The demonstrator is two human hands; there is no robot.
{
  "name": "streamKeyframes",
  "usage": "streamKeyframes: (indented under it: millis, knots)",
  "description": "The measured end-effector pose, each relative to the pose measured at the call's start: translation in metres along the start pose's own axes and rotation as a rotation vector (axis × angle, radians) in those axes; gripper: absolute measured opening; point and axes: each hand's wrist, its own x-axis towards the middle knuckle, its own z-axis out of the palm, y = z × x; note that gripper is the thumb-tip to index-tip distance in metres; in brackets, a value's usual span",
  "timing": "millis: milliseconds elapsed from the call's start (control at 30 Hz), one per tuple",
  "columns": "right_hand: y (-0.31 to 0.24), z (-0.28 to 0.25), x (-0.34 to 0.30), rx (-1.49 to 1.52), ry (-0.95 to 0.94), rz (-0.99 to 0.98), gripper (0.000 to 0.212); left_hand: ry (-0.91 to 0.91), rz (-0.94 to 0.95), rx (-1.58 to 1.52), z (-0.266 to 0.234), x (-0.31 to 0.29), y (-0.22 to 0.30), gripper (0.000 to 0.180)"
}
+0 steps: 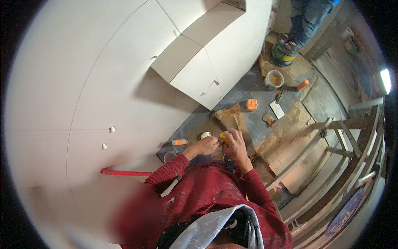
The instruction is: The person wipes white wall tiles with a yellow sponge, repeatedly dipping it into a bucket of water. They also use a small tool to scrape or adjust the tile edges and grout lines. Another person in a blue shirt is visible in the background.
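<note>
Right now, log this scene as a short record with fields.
Left hand: fingers pinched against a small yellow thing
Right hand: closed on the same yellow thing
Sleeves: red
Wall: white tiles, two white spacers
Level: red, against the wall
Floor: orange blocks, clear tub, cardboard
Other person: legs in jeans beside a bucket

A room under renovation or construction. White panelled walls (83, 83) rise at nine o'clock over a dusty grey floor (248, 89) strewn with cardboard scraps (232, 118). A paint bucket (284, 53) stands at one o'clock, rough wooden scaffolding (331, 166) at four.
</note>
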Motion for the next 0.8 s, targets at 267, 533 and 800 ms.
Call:
streamKeyframes:
  millis: [267, 533, 800]
  knots:
    - [0.026, -0.023, -0.017, 0.207, 0.072, 0.251, 0.028, 0.391, 0.011, -0.611, -0.001, -0.004, 0.022, 0.072]
    - [0.007, -0.023, -0.002, 0.654, -0.143, 0.327, 0.027, 0.305, 0.150, -0.764, 0.027, 0.018, 0.027, 0.074]
    - [0.002, -0.011, 0.001, 0.637, -0.086, 0.370, 0.026, 0.293, 0.144, -0.901, 0.039, 0.028, 0.022, 0.081]
